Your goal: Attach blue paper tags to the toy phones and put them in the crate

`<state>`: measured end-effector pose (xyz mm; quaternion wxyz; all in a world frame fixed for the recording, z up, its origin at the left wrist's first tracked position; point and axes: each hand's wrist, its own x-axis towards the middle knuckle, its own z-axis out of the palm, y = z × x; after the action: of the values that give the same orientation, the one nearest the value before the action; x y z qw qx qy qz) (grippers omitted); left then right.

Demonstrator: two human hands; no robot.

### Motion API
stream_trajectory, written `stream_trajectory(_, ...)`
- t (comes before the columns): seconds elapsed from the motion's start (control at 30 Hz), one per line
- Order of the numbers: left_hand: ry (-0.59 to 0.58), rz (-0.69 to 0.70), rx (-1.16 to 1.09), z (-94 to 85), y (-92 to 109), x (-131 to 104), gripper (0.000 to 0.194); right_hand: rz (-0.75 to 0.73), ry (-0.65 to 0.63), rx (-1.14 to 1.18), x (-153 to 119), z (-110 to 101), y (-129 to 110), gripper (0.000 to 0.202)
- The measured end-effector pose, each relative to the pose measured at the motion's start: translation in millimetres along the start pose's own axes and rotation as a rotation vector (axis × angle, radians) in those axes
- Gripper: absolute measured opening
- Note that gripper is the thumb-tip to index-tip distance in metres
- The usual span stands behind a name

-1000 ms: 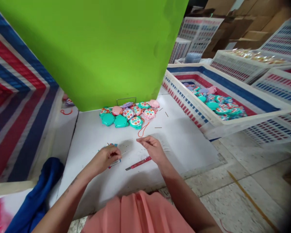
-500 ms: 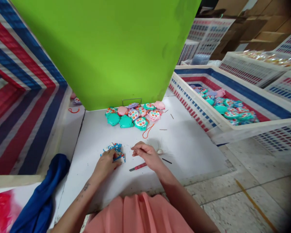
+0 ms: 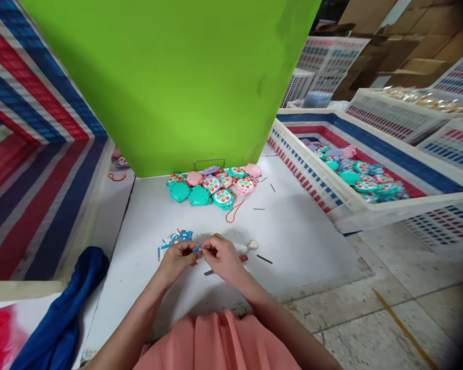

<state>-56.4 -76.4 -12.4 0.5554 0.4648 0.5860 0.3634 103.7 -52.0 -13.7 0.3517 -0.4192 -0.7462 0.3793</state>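
Note:
Both hands meet over the near part of the white table (image 3: 293,241). My left hand (image 3: 180,258) is closed on a small blue sticker (image 3: 196,248). The fingers of my right hand (image 3: 220,255) are pinched at that sticker's right end. Just behind my left hand lies a pile of blue and white stickers (image 3: 182,236). A red cutter (image 3: 209,273) lies partly hidden under my right hand. To the right are a whitish item with a ring (image 3: 252,245) and a dark strip (image 3: 264,259). Farther back sit several turtle-like toys (image 3: 199,196) in green, pink and purple.
A green panel (image 3: 177,87) stands behind the toys. At the right, a white crate (image 3: 355,210) holds more toys. A striped-lined crate (image 3: 57,205) and a blue cloth (image 3: 61,318) are at the left. An orange cord loop (image 3: 231,217) lies before the toys.
My left hand has moved right from the sticker pile with a sticker in its fingers. My right hand has moved slightly left and down to meet it. The ringed item shows more now.

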Motion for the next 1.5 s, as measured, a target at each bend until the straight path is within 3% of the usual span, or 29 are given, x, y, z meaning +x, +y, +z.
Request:
stream_trajectory(0.13,0.047,0.096,0.203,2.6,-6,3,0.021,0.025,0.000,-0.096,-2,3,-3,0.021)
stream_trajectory(0.27,0.123,0.254,0.487,7.7,4,-1,0.019,0.041,0.006,-0.240,-2,3,-9,0.023)
stream_trajectory(0.43,0.004,0.333,0.538,9.1,17,-7,0.037,0.066,0.061,-0.276,4,-1,-7,0.021)
stream_trajectory(0.6,-0.015,0.326,0.579,7.9,16,-5,0.040,0.066,0.036,-0.170,8,-5,-1,0.021)
stream_trajectory(0.77,-0.058,0.207,0.396,3.7,20,-5,0.020,0.239,-0.078,0.330,12,-9,8,0.012)
stream_trajectory(0.87,-0.070,0.227,0.443,-0.8,26,-7,0.014,0.300,-0.201,0.559,11,-15,11,0.019)
stream_trajectory(1.03,-0.059,0.353,0.794,-3.1,41,-11,0.018,0.190,-0.291,0.381,7,-24,4,0.026)
stream_trajectory(1.13,-0.079,0.377,0.867,-3.2,50,-8,0.016,0.192,-0.293,0.271,6,-28,1,0.020)
stream_trajectory(1.37,-0.162,0.330,0.609,-10.5,58,15,0.022,0.238,-0.254,0.340,5,-39,13,0.015)
stream_trajectory(1.43,-0.117,0.358,0.578,-13.9,55,34,0.025,0.278,-0.208,0.357,5,-44,18,0.015)
stream_trajectory(1.5,0.014,0.449,0.661,-17.0,50,59,0.027,0.302,-0.153,0.359,5,-49,22,0.015)
